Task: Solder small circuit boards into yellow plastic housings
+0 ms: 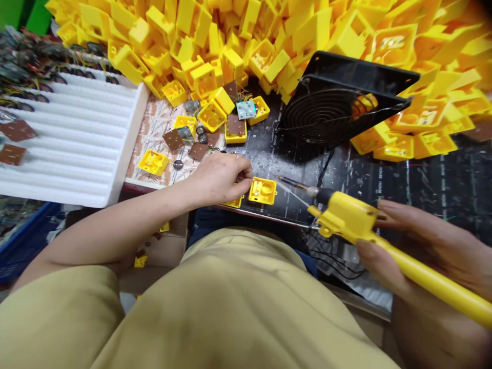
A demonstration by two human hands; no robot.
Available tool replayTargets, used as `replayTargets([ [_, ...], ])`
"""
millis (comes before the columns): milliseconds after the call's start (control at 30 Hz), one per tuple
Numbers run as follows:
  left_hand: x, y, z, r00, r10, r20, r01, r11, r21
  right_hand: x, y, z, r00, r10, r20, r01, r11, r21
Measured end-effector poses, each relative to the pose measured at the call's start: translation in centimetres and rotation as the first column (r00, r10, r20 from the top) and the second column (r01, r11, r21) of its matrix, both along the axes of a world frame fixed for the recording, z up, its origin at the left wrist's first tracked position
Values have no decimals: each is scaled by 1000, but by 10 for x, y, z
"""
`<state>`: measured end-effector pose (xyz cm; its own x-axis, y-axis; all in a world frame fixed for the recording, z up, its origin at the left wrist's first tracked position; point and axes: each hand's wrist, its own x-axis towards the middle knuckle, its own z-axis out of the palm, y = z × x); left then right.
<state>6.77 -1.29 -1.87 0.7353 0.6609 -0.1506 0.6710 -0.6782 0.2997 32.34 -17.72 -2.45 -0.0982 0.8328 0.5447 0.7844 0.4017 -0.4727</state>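
Observation:
My right hand (418,251) is closed around the yellow grip of a soldering gun (353,218). Its metal tip and thin solder feed tube point left over the table edge, apart from the casings. My left hand (225,177) is bent in a pinch just left of a small open yellow casing (263,190), whose moulded inside faces up. Beneath those fingers a second yellow casing (233,202) shows only in part. Whatever the left fingertips hold is hidden by the hand.
A black fan (346,102) stands behind the soldering gun. Yellow casings (200,31) are heaped across the back. Brown circuit boards (199,151) and small round parts lie beyond my left hand. At left is a ridged white foam tray (69,148) with wired parts, above a blue crate (34,241).

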Motion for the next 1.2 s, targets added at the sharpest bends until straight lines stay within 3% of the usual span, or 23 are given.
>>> replayTargets([
  [200, 8, 2, -1, 997, -3, -82, 4, 1000, 16, -19, 19, -6, 973, 222, -66, -217, 974, 69],
  [533, 16, 5, 8, 985, -82, -151, 93, 993, 67, -19, 26, 2, 947, 290, 139, -298, 954, 38],
  [733, 17, 6, 8, 981, -107, -164, 125, 987, 103, -10, 16, 5, 970, 204, 130, -194, 977, -89],
  [1067, 20, 5, 11, 971, -113, -211, 136, 986, 100, -13, 18, 6, 978, 190, 86, -179, 977, -116],
  [1200, 13, 6, 11, 978, -141, -152, 157, 983, 98, -14, 18, 5, 983, 179, 46, -175, 981, -87],
])
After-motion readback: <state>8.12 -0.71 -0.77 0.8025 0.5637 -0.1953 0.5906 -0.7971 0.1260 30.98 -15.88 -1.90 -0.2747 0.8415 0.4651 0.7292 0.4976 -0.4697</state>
